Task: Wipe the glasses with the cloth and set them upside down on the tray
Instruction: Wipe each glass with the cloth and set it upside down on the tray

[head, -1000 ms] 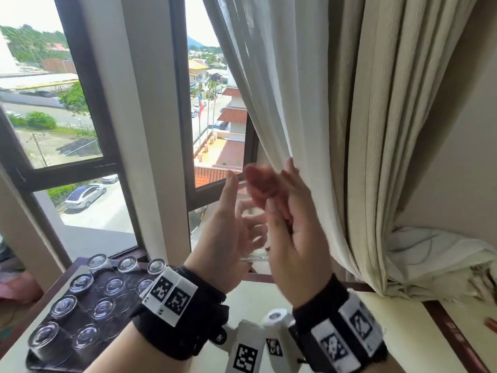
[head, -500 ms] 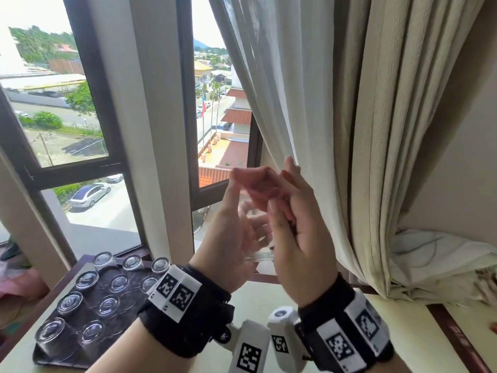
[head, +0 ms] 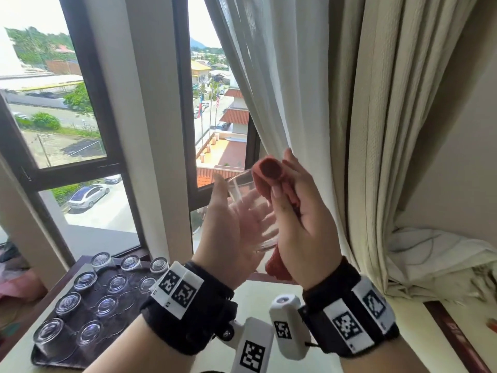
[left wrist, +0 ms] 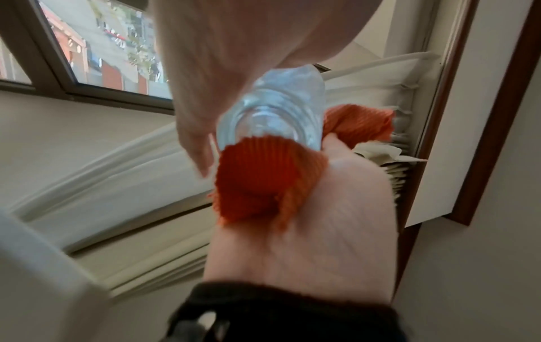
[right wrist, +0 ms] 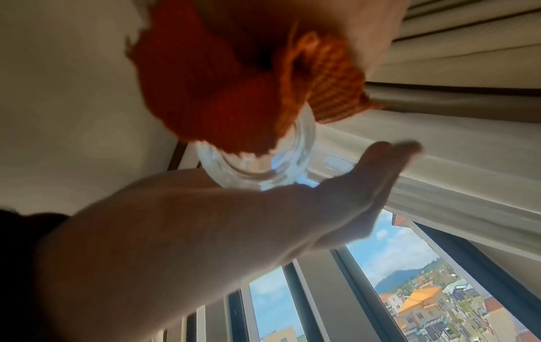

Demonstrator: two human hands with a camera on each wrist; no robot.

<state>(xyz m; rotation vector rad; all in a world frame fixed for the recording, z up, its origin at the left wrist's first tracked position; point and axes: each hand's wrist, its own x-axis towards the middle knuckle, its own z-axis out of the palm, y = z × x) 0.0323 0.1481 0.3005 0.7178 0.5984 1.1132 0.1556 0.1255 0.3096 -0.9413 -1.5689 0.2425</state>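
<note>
Down at the left, the tray sits on the tabletop by the window with the upturned glasses in rows on it, and there looks to be room left along its near edge. Raised in front of the curtain, the left hand lies flat and open, fingers straight, the glass lying against the palm rather than gripped; that seems a loose hold for rubbing. The glass is well above the tabletop, its mouth tipped up and away. The right hand is closed around the red cloth, a bunched end pressed at the rim, the tail hanging below the palm. To wipe well I would curl the left fingers round the glass first, then push the cloth inside and turn the glass against it, round rim and base. With bare thumb prints a risk, keep the cloth between skin and glass before carrying it to the tray.
</note>
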